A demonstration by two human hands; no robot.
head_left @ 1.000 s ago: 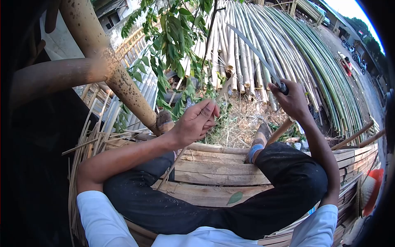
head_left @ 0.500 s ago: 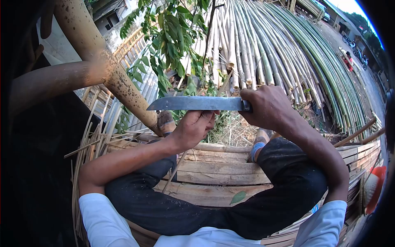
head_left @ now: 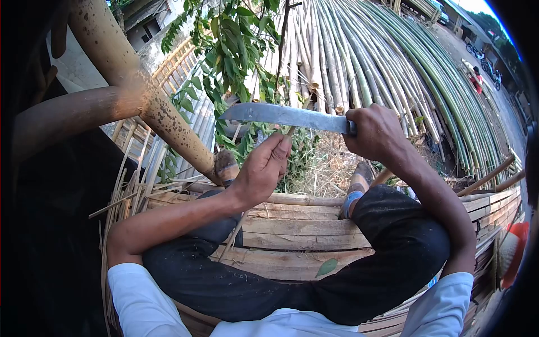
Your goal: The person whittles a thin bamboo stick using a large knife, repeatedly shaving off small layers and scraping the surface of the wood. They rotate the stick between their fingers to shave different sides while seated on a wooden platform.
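Observation:
A long knife (head_left: 286, 115) with a broad grey blade extends leftward across the middle, its handle wrapped in my closed right hand (head_left: 377, 135). Just below the blade, my left hand (head_left: 263, 168) is closed in a pinch on a thin bamboo strip (head_left: 233, 235). The strip's lower part slants down toward my lap, and its upper end shows beside the fingertips, close under the blade. Part of the strip is hidden behind my left hand and wrist.
Split bamboo slats (head_left: 303, 233) form the seat under my legs. A thick bamboo post (head_left: 174, 129) stands at the left. Leafy branches (head_left: 230, 56) hang ahead, with long bamboo poles (head_left: 365, 62) beyond. A green leaf (head_left: 327, 268) lies between my legs. A person (head_left: 477, 80) is far right.
The knife has risen and moved right with my right hand, its blade now tilted down toward the handle. My left hand has turned slightly upward, and the blade no longer overlaps its fingertips.

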